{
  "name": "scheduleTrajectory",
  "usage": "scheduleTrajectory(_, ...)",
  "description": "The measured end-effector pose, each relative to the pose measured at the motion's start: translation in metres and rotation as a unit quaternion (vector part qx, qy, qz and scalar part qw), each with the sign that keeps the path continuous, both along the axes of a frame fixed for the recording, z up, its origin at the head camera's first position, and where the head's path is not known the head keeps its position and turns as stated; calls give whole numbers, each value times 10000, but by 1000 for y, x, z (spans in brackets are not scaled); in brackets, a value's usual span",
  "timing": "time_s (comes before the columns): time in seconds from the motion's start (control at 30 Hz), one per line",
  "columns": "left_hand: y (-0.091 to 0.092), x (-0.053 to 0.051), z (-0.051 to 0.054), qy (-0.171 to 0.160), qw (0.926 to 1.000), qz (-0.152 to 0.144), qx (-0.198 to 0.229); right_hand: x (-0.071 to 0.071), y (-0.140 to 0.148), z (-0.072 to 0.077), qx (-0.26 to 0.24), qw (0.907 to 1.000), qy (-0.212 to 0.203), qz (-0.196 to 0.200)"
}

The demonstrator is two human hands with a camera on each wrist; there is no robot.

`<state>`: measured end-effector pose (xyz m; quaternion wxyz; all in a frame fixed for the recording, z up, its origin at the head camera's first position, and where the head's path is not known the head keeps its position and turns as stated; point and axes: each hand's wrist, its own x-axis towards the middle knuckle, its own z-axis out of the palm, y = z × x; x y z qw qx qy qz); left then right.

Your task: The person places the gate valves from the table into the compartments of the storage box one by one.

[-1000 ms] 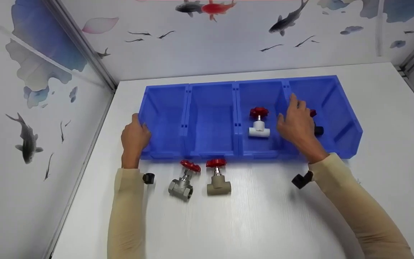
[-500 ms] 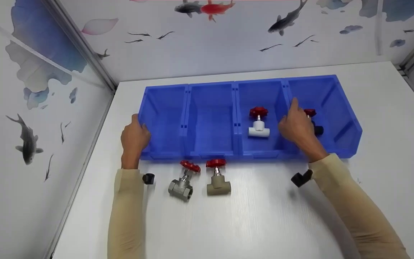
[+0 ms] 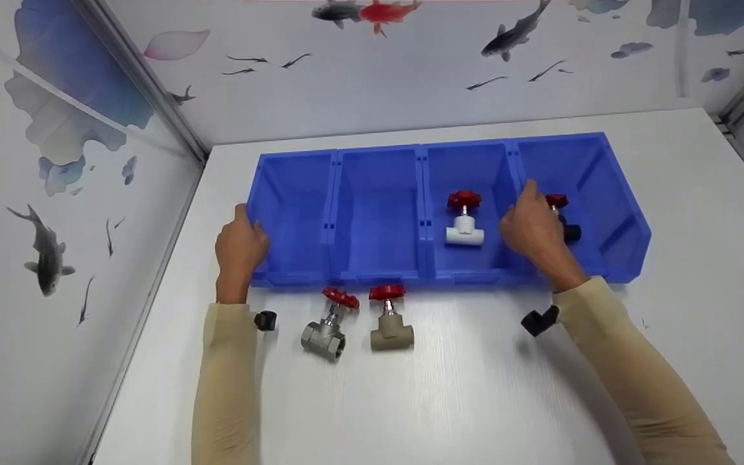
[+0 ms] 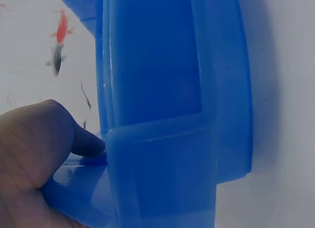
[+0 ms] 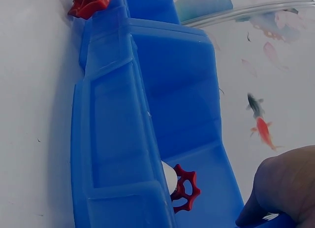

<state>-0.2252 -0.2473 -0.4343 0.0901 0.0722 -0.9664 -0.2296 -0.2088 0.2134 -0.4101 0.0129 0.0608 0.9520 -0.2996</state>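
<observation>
Several blue storage bins [image 3: 382, 226] stand side by side in a row. At the left end, my left hand [image 3: 241, 248] grips the outer wall of the leftmost bin [image 3: 291, 213]; its thumb [image 4: 88, 142] shows over the rim in the left wrist view. My right hand [image 3: 535, 229] holds the wall between the two rightmost bins. A white valve [image 3: 464, 229] with a red handwheel stands in the third bin. Partly behind my right hand, a black valve [image 3: 572, 232] with a red handwheel lies in the rightmost bin [image 3: 611, 213].
In front of the bins, a silver metal valve [image 3: 325, 339] and a tan valve [image 3: 392, 334], both with red handwheels, lie on the white table [image 3: 449, 394]. Panels printed with fish [image 3: 514, 32] rise behind and at the left.
My right hand has drawn slightly back and its fingers have closed over the dividing wall, uncovering more of the black valve's handwheel. The left hand keeps its hold.
</observation>
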Motion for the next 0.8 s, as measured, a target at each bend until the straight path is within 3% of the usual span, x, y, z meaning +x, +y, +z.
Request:
scheduleTrajectory(0.23,1,1,-1,56,10000,68,20,1,0,-1,57,10000,46,-42)
scheduleTrajectory(0.57,4,2,-1,471,9982,349,96,0,-1,-3,61,9998,195,-73)
scheduleTrajectory(0.8,7,5,-2,1010,9937,474,76,2,-1,-2,88,9998,156,-91)
